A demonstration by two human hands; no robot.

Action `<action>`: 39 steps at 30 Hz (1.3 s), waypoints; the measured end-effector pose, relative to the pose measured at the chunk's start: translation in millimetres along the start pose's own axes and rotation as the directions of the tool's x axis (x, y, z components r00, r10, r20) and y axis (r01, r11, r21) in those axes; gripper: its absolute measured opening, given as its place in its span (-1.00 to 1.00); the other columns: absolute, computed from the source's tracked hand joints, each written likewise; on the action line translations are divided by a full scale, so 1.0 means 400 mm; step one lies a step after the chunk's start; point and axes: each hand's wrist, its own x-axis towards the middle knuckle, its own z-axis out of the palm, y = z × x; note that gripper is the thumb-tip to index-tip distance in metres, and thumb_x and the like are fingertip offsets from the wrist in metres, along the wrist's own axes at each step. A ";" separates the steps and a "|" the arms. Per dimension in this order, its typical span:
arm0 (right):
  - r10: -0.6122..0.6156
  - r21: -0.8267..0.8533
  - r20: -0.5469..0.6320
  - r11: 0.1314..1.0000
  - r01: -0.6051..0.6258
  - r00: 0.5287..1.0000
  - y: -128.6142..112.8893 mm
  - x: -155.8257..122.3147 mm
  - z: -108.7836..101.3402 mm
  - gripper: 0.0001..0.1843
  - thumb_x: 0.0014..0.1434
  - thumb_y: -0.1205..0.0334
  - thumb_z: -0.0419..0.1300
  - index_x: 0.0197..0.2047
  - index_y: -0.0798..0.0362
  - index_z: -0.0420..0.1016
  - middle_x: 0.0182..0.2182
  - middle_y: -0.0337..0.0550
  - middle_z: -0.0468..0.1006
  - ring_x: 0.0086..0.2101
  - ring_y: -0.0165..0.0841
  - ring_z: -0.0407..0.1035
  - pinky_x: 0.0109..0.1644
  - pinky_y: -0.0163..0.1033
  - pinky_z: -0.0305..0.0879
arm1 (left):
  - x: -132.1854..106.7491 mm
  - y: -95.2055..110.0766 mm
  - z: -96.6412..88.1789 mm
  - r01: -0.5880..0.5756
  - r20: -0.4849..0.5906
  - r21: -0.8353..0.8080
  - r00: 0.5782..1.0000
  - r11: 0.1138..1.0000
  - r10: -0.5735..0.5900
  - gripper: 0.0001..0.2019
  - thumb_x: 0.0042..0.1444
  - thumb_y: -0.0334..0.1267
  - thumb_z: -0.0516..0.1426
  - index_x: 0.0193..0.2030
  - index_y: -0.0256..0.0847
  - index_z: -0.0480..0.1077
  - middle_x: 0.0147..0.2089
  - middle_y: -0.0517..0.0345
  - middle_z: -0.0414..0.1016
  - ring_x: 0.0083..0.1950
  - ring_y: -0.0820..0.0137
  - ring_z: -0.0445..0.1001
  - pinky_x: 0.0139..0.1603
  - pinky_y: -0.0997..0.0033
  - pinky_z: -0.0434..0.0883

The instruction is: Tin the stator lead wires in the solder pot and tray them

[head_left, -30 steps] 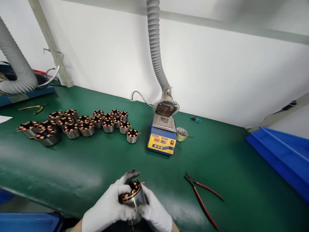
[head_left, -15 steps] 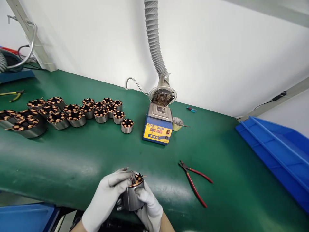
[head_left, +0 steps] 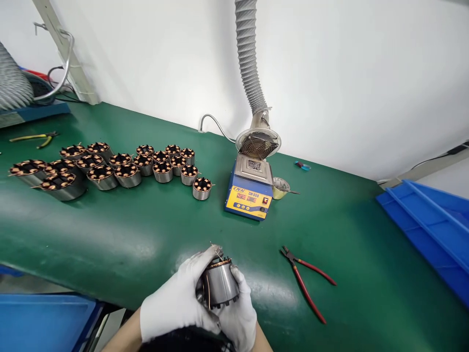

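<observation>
A motor stator [head_left: 222,285], a steel ring with copper windings and black insulation at its top, is held tilted above the bench's front edge. My left hand [head_left: 181,293], in a white glove, wraps around its left side, with fingertips at the top rim beside a thin copper wire end. Another copper wire [head_left: 208,289] runs down the stator's left side. My right hand [head_left: 240,308], also gloved, grips it from the right and below. Red-handled cutting pliers [head_left: 306,281] lie on the bench to the right of my hands, jaws pointing away.
Several more stators [head_left: 126,175] stand in rows on the green bench [head_left: 154,220] at left. A blue and yellow solder pot [head_left: 249,193] sits under an extraction hose [head_left: 247,49], beside a small cup [head_left: 280,190]. Yellow pliers [head_left: 34,138] lie far left; a blue bin [head_left: 425,220] stands right.
The stator has been turned in my hands, so its side wall and the copper wire along it now show. My left hand has shifted around its left side. The view has moved slightly left.
</observation>
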 end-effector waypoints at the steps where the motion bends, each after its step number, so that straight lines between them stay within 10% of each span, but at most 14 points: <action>1: 0.019 -0.014 0.028 1.000 -0.018 0.999 0.001 0.001 0.001 -0.52 -0.04 -0.14 0.12 -0.23 0.07 0.51 -0.31 -0.07 0.60 -0.30 -0.21 0.48 -0.15 -0.04 0.37 | 0.010 0.014 0.006 0.014 -0.029 -0.133 0.999 0.991 -0.018 0.02 -0.62 -0.48 0.34 0.17 -0.14 0.19 0.05 0.04 0.41 0.04 0.10 0.39 0.12 0.18 0.32; 5: 0.065 -0.025 0.135 0.998 -0.062 0.989 0.008 0.001 0.006 -0.52 -0.07 -0.11 0.18 -0.25 0.14 0.50 -0.43 -0.08 0.58 -0.47 -0.26 0.44 -0.21 -0.02 0.37 | 0.058 0.058 0.022 0.054 -0.278 -0.422 0.942 0.905 -0.186 -0.66 -0.29 -0.17 0.31 -0.31 -0.26 0.48 -0.38 0.12 0.52 -0.38 0.35 0.46 -0.40 0.47 0.40; 11: 0.088 -0.042 0.173 0.996 -0.082 0.981 0.002 -0.001 0.001 -0.42 -0.07 -0.15 0.14 -0.22 0.22 0.48 -0.45 0.01 0.57 -0.51 -0.26 0.42 -0.32 -0.10 0.34 | 0.067 0.015 -0.004 -0.140 -0.507 -0.653 0.810 0.744 -0.293 -0.61 -0.23 0.07 0.28 -0.43 -0.22 0.41 -0.46 0.22 0.48 -0.36 0.44 0.46 -0.24 0.51 0.42; 16: 0.107 0.032 0.128 0.993 -0.112 0.986 -0.006 0.007 -0.015 -0.48 -0.09 -0.21 0.13 -0.19 0.00 0.48 -0.29 -0.10 0.59 -0.26 -0.19 0.44 -0.17 -0.06 0.33 | 0.003 -0.048 0.005 0.005 -0.146 -0.390 0.987 0.921 -0.068 -0.18 -0.47 -0.44 0.36 0.08 -0.05 0.31 0.07 0.08 0.42 -0.03 0.25 0.45 -0.11 0.45 0.43; 18: 0.101 0.054 0.103 0.993 -0.107 0.990 -0.006 0.008 -0.019 -0.52 -0.06 -0.19 0.11 -0.20 -0.02 0.47 -0.25 -0.13 0.59 -0.22 -0.21 0.44 -0.15 -0.07 0.33 | -0.013 -0.047 0.017 0.031 -0.039 -0.357 0.998 0.933 -0.048 -0.09 -0.56 -0.54 0.34 0.10 -0.01 0.30 0.06 0.08 0.42 -0.11 0.20 0.48 -0.19 0.39 0.47; 23: 0.216 -0.126 0.204 0.973 -0.193 0.955 -0.002 0.002 -0.028 -0.40 -0.11 -0.29 0.08 -0.30 0.11 0.47 -0.44 -0.05 0.56 -0.55 -0.31 0.38 -0.48 -0.23 0.27 | 0.024 -0.011 0.009 0.001 -0.293 -0.618 0.928 0.786 -0.231 -0.67 -0.34 -0.20 0.38 -0.38 -0.28 0.50 -0.43 0.09 0.54 -0.45 0.39 0.46 -0.45 0.50 0.42; 27: 0.217 -0.195 0.238 0.965 -0.172 0.947 0.006 -0.001 -0.034 -0.32 -0.12 -0.33 0.05 -0.27 0.16 0.46 -0.53 -0.04 0.52 -0.61 -0.35 0.34 -0.56 -0.28 0.20 | 0.060 -0.007 -0.033 -0.156 -0.444 -0.708 0.856 0.689 -0.263 -0.59 -0.41 0.04 0.38 -0.52 -0.23 0.44 -0.55 0.28 0.46 -0.50 0.54 0.40 -0.33 0.56 0.44; 31: 0.205 -0.154 0.266 0.974 -0.168 0.942 0.009 0.001 -0.017 -0.31 -0.09 -0.26 0.08 -0.22 0.27 0.45 -0.47 0.02 0.54 -0.56 -0.36 0.39 -0.53 -0.30 0.25 | 0.029 0.001 -0.036 -0.093 -0.304 -0.729 0.931 0.678 -0.200 -0.42 -0.40 0.09 0.37 -0.21 -0.17 0.46 -0.29 0.13 0.56 -0.30 0.43 0.49 -0.20 0.49 0.45; 35: 0.031 -0.285 0.268 0.957 0.048 0.963 0.004 0.004 0.001 -0.51 -0.12 -0.06 0.23 -0.20 0.13 0.44 -0.32 -0.02 0.57 -0.39 -0.29 0.46 -0.33 -0.22 0.38 | 0.002 0.016 -0.014 0.112 -0.251 -0.618 0.910 0.778 -0.330 -0.56 -0.47 -0.06 0.42 -0.43 -0.28 0.49 -0.46 0.10 0.55 -0.53 0.47 0.41 -0.54 0.56 0.35; 39: -0.308 -0.594 0.222 0.710 0.379 0.925 0.022 0.001 -0.015 -0.20 -0.34 0.24 0.38 0.05 0.03 0.27 -0.14 -0.08 0.52 -0.18 -0.22 0.44 -0.06 -0.15 0.36 | 0.004 0.001 -0.049 -0.190 -0.482 -0.659 0.849 0.727 -0.215 -0.68 -0.30 -0.04 0.37 -0.51 -0.21 0.46 -0.50 0.23 0.50 -0.35 0.45 0.47 -0.20 0.54 0.39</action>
